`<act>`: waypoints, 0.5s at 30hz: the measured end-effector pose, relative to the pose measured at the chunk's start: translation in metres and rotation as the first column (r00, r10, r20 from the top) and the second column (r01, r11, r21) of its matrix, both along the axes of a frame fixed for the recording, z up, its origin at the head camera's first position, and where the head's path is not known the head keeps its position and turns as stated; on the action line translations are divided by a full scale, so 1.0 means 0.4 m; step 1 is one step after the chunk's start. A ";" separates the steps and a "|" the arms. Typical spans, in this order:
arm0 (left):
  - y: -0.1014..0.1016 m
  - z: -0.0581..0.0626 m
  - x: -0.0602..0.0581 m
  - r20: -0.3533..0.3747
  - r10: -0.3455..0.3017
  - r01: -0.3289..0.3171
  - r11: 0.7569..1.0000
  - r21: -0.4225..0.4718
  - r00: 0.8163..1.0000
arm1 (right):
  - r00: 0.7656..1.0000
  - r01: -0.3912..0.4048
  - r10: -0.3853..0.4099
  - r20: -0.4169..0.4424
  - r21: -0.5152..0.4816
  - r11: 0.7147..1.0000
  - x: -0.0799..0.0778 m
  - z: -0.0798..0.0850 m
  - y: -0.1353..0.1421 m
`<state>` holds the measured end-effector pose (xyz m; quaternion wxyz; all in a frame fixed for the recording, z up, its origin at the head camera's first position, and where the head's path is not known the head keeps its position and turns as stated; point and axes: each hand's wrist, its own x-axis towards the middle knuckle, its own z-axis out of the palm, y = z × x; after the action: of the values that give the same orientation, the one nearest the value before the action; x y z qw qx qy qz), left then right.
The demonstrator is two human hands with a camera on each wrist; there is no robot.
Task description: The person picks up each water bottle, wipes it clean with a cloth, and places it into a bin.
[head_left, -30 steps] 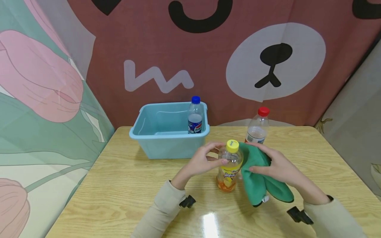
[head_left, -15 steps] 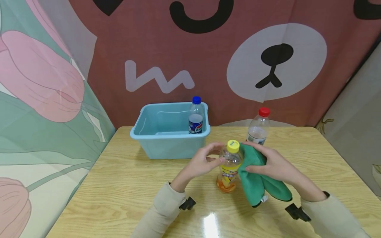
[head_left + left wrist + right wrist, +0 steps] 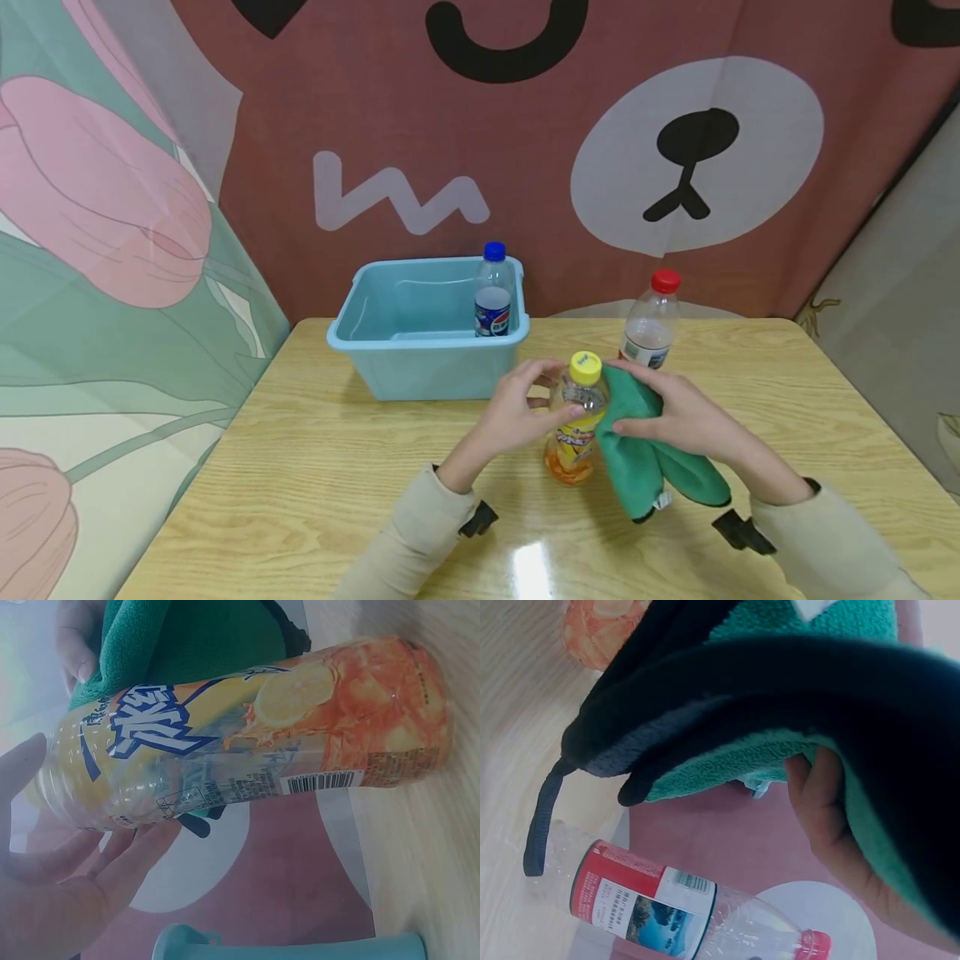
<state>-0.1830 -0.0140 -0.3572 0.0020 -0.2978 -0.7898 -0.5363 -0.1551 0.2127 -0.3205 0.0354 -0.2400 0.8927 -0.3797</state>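
Note:
A clear bottle [image 3: 576, 437] with a yellow cap and an orange-and-lemon label stands upright on the wooden table. My left hand [image 3: 521, 408] grips its upper part, thumb in front and fingers behind; the left wrist view shows the bottle [image 3: 247, 735] close up. My right hand [image 3: 678, 417] holds a green cloth [image 3: 630, 450] with dark edging, pressed to the bottle's right side. The cloth's lower folds hang down, a white tag at the bottom. In the right wrist view the cloth [image 3: 772, 761] hides part of the right hand [image 3: 840, 840].
A light blue bin [image 3: 427, 367] stands at the back left, a blue-capped bottle [image 3: 492, 296] inside it. Behind the right hand is a red-capped clear bottle [image 3: 651, 321]. A patterned curtain [image 3: 450, 167] hangs past the table's back edge.
My right hand and the cloth have shifted slightly left against the bottle. The left thumb has moved a little on the bottle, which stays in nearly the same place.

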 end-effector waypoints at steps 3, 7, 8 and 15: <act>0.000 0.000 0.000 -0.013 0.005 -0.005 1.000 -0.006 1.000 | 1.000 0.011 -0.011 0.017 0.003 1.000 0.000 -0.005 -0.001; 0.000 -0.001 0.000 -0.033 0.007 -0.008 1.000 -0.013 0.999 | 0.999 0.016 -0.016 0.041 -0.016 1.000 -0.001 -0.015 -0.001; 0.000 -0.001 0.000 -0.035 0.009 -0.010 1.000 -0.013 0.999 | 0.999 0.016 -0.015 0.045 -0.023 1.000 -0.001 -0.019 -0.001; 0.000 0.000 0.003 -0.031 0.018 -0.018 1.000 -0.014 0.999 | 0.997 0.021 -0.015 0.081 -0.065 0.998 -0.006 -0.050 0.002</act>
<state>-0.1817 -0.0138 -0.3573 0.0167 -0.2988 -0.7962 -0.5258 -0.1576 0.2135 -0.3406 0.0599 -0.2176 0.8797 -0.4186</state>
